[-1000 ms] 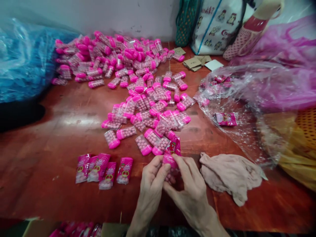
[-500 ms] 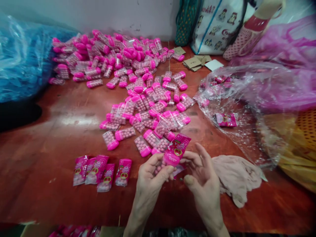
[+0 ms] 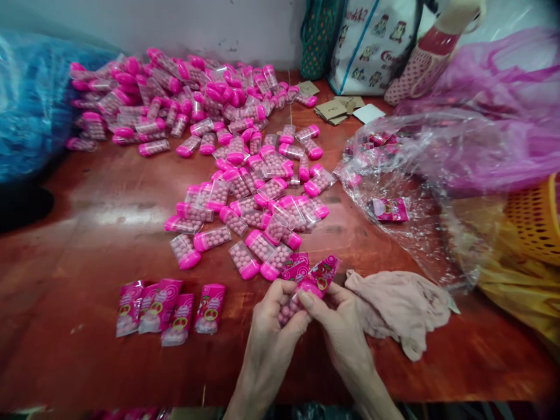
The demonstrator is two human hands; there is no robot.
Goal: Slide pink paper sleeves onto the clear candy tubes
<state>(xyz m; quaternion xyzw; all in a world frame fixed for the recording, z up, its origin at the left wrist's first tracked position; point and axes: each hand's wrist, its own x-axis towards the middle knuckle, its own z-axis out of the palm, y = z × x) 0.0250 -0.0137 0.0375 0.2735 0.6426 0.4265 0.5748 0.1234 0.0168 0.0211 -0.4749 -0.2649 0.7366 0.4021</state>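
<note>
A: How to hold the bottle (image 3: 286, 311)?
B: By the sides, gently at the wrapper (image 3: 324, 272) — likely light, stiff, slick. Pinched between left hand (image 3: 273, 329) and right hand (image 3: 339, 322).
A: And where?
B: Over the table (image 3: 79, 373) — nearer than the loose bottles (image 3: 238, 184).

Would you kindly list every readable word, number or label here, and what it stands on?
"dik?": red lettering on the white bag; its beginning is unclear.
Lower red word on that bag: too blurred.
Cardboard piece: handwritten mark, unclear.
Held pink wrapper and pink packets: print too small to read.
</note>
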